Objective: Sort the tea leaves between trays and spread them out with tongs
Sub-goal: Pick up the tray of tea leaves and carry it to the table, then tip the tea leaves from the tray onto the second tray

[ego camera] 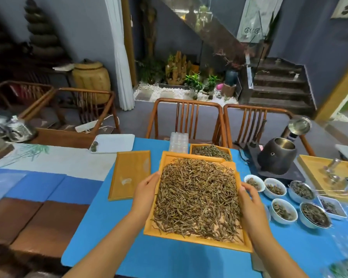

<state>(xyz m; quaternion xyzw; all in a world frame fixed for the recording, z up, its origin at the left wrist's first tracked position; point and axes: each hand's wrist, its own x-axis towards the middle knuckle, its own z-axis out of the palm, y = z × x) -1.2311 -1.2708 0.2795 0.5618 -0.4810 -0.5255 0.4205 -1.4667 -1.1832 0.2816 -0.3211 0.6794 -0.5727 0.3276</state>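
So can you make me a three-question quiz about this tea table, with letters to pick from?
1. Where is the empty tray?
A. left of the full tray
B. on a chair
C. under the bowls

2. What colour is the mat?
A. red
B. blue
C. green

3. What are the hands doing?
A. holding tongs
B. resting flat
C. gripping the full tray

Answers:
1 A, it lies left of the full tray.
2 B, the mat is bright blue.
3 C, the left hand and right hand clasp the tray's sides.
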